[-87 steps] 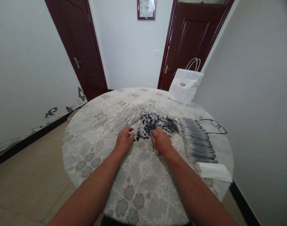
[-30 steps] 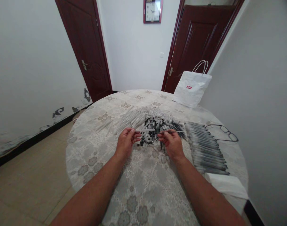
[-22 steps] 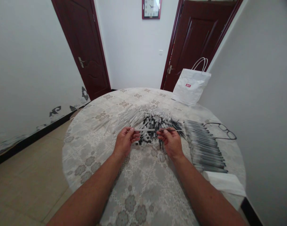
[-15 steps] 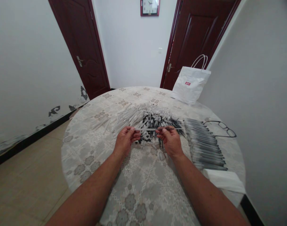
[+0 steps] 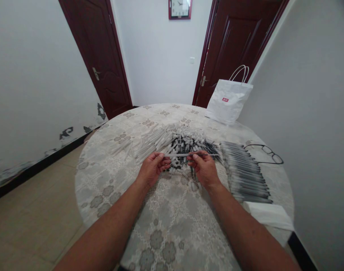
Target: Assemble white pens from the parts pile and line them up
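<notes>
My left hand [image 5: 154,167] is closed, pinching the left end of a pale, translucent pen barrel [image 5: 176,155]. The barrel lies level between my two hands, above the table. My right hand [image 5: 203,167] pinches a thin pen refill [image 5: 213,154], whose narrow end sticks out to the right past the fingers. The fingertips hide where barrel and refill meet, so how far one sits inside the other cannot be made out. Just behind the hands spreads a heap of loose white barrels [image 5: 157,140] and black-and-white pen parts [image 5: 186,142].
A row of pens with dark refills [image 5: 247,171] lies right of my right hand. Beyond it are eyeglasses [image 5: 269,154], and nearer me a white tissue pack [image 5: 269,216]. A white paper bag [image 5: 230,101] stands at the back right of the round, cloth-covered table [image 5: 104,177].
My left hand has shifted slightly right, towards my right hand, with the barrel still in its fingers. My right hand stays in nearly the same place.
</notes>
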Demonstrator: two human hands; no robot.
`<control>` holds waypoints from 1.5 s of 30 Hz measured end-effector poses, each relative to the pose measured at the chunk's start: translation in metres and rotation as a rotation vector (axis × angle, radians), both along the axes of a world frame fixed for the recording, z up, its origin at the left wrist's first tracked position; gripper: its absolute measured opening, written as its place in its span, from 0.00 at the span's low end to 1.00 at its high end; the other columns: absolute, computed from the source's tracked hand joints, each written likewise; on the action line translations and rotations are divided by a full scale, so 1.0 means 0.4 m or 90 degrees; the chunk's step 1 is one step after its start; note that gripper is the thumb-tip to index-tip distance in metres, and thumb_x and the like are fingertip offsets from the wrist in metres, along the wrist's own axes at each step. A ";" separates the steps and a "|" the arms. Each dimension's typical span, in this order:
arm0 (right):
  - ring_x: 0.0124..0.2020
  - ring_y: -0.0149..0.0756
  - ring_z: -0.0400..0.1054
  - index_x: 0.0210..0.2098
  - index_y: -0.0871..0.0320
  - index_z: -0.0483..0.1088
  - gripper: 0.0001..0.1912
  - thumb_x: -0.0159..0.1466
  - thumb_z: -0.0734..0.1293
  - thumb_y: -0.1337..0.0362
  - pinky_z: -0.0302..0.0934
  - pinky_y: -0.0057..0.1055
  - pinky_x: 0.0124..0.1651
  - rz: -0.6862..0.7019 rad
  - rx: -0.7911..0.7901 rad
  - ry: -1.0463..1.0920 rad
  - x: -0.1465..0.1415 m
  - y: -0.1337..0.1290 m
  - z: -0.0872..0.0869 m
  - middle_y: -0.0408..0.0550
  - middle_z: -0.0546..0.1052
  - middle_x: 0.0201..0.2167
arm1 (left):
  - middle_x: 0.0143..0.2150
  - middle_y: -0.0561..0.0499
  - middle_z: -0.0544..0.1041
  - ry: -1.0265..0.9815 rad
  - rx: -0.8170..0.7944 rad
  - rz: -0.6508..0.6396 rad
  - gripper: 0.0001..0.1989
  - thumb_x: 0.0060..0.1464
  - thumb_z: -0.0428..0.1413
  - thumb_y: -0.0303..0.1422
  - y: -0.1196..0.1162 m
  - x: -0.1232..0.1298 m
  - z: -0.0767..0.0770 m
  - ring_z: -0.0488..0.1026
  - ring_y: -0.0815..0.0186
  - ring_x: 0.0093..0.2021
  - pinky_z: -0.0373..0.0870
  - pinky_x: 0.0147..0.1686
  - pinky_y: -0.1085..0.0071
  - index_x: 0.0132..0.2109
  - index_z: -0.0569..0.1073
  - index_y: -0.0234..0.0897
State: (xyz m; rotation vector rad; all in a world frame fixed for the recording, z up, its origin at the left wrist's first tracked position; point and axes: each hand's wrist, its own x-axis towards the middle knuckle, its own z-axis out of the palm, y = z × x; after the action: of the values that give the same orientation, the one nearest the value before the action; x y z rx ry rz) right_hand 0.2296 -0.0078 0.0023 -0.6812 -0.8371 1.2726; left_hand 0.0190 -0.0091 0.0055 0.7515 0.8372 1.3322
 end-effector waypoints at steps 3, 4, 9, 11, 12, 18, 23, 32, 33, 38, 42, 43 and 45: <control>0.29 0.31 0.74 0.35 0.56 0.72 0.12 0.55 0.76 0.64 0.72 0.27 0.28 -0.001 -0.014 -0.006 0.011 0.002 0.001 0.44 0.80 0.35 | 0.38 0.43 0.81 0.027 0.004 -0.022 0.10 0.53 0.63 0.33 0.000 -0.004 -0.003 0.80 0.65 0.33 0.79 0.34 0.69 0.40 0.72 0.33; 0.27 0.30 0.73 0.35 0.56 0.72 0.11 0.55 0.76 0.64 0.71 0.26 0.27 -0.001 -0.015 -0.013 0.015 0.003 0.001 0.43 0.79 0.34 | 0.38 0.43 0.81 0.040 0.007 -0.025 0.11 0.53 0.63 0.33 0.000 -0.005 -0.005 0.79 0.65 0.33 0.79 0.34 0.69 0.40 0.72 0.33; 0.25 0.28 0.70 0.36 0.56 0.73 0.10 0.57 0.75 0.63 0.68 0.25 0.26 -0.005 0.011 -0.049 0.030 0.004 0.004 0.42 0.78 0.32 | 0.39 0.42 0.81 0.088 0.024 -0.030 0.11 0.52 0.63 0.32 -0.001 -0.006 -0.012 0.79 0.66 0.32 0.79 0.34 0.67 0.42 0.73 0.33; 0.25 0.27 0.70 0.36 0.56 0.73 0.10 0.56 0.75 0.63 0.68 0.25 0.26 -0.003 0.017 -0.051 0.032 0.004 0.004 0.43 0.79 0.34 | 0.39 0.42 0.81 0.084 0.021 -0.044 0.11 0.52 0.64 0.31 -0.003 -0.004 -0.010 0.79 0.66 0.32 0.79 0.34 0.67 0.42 0.73 0.33; 0.25 0.27 0.70 0.37 0.56 0.73 0.10 0.56 0.75 0.63 0.67 0.25 0.26 0.001 0.017 -0.055 0.032 0.005 0.004 0.42 0.79 0.33 | 0.39 0.42 0.81 0.078 0.017 -0.049 0.11 0.52 0.64 0.31 -0.004 -0.003 -0.008 0.78 0.66 0.32 0.79 0.34 0.67 0.42 0.73 0.33; 0.23 0.28 0.68 0.38 0.56 0.73 0.12 0.55 0.74 0.63 0.65 0.23 0.26 0.044 -0.006 -0.102 0.032 0.006 -0.002 0.38 0.73 0.22 | 0.39 0.42 0.81 0.057 0.001 -0.073 0.12 0.52 0.64 0.30 -0.007 -0.002 -0.003 0.78 0.66 0.31 0.79 0.33 0.67 0.43 0.74 0.33; 0.22 0.27 0.66 0.39 0.56 0.72 0.14 0.54 0.74 0.63 0.62 0.24 0.25 0.057 -0.007 -0.117 0.027 -0.002 0.009 0.37 0.72 0.23 | 0.38 0.42 0.80 0.066 -0.024 -0.112 0.12 0.50 0.65 0.28 -0.009 0.003 -0.005 0.77 0.68 0.29 0.79 0.32 0.68 0.43 0.76 0.31; 0.23 0.26 0.68 0.51 0.50 0.67 0.18 0.64 0.67 0.53 0.64 0.25 0.24 -0.189 0.067 -0.058 0.038 -0.003 0.034 0.40 0.74 0.36 | 0.35 0.45 0.79 0.016 -0.049 -0.108 0.09 0.52 0.64 0.27 -0.012 0.001 0.004 0.76 0.69 0.28 0.79 0.32 0.69 0.41 0.76 0.31; 0.23 0.26 0.68 0.51 0.51 0.67 0.17 0.65 0.66 0.53 0.64 0.25 0.24 -0.203 0.068 -0.087 0.038 -0.004 0.031 0.41 0.74 0.36 | 0.35 0.45 0.79 0.021 -0.052 -0.109 0.09 0.52 0.64 0.27 -0.014 0.003 0.006 0.76 0.69 0.28 0.79 0.32 0.69 0.41 0.76 0.31; 0.28 0.29 0.70 0.50 0.55 0.74 0.18 0.65 0.65 0.52 0.66 0.25 0.27 -0.097 0.062 -0.284 0.010 -0.032 0.018 0.47 0.78 0.42 | 0.36 0.43 0.80 0.025 -0.063 -0.124 0.10 0.51 0.65 0.27 -0.025 0.017 0.011 0.76 0.69 0.27 0.79 0.31 0.70 0.41 0.76 0.30; 0.33 0.32 0.72 0.61 0.50 0.67 0.27 0.64 0.68 0.56 0.67 0.26 0.27 0.089 0.080 -0.353 -0.014 -0.057 0.018 0.48 0.75 0.53 | 0.34 0.45 0.79 -0.017 -0.077 -0.121 0.10 0.50 0.65 0.26 -0.026 0.015 0.012 0.75 0.69 0.27 0.79 0.31 0.69 0.40 0.75 0.30; 0.33 0.32 0.72 0.63 0.49 0.65 0.28 0.64 0.68 0.57 0.67 0.26 0.26 0.114 0.081 -0.357 -0.015 -0.059 0.018 0.47 0.75 0.54 | 0.33 0.46 0.79 -0.030 -0.082 -0.118 0.10 0.50 0.65 0.26 -0.024 0.013 0.012 0.75 0.69 0.27 0.79 0.31 0.69 0.40 0.75 0.31; 0.32 0.32 0.72 0.65 0.48 0.63 0.30 0.64 0.68 0.57 0.66 0.26 0.26 0.125 0.082 -0.360 -0.011 -0.057 0.016 0.47 0.75 0.53 | 0.33 0.47 0.78 -0.060 -0.088 -0.111 0.10 0.50 0.65 0.26 -0.020 0.007 0.011 0.75 0.70 0.27 0.80 0.31 0.69 0.41 0.75 0.31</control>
State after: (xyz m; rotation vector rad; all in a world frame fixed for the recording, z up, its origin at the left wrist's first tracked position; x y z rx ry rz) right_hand 0.2253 -0.0305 0.0086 -0.8871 -1.4654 1.1978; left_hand 0.0218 -0.0170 0.0097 0.6341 0.7619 1.1339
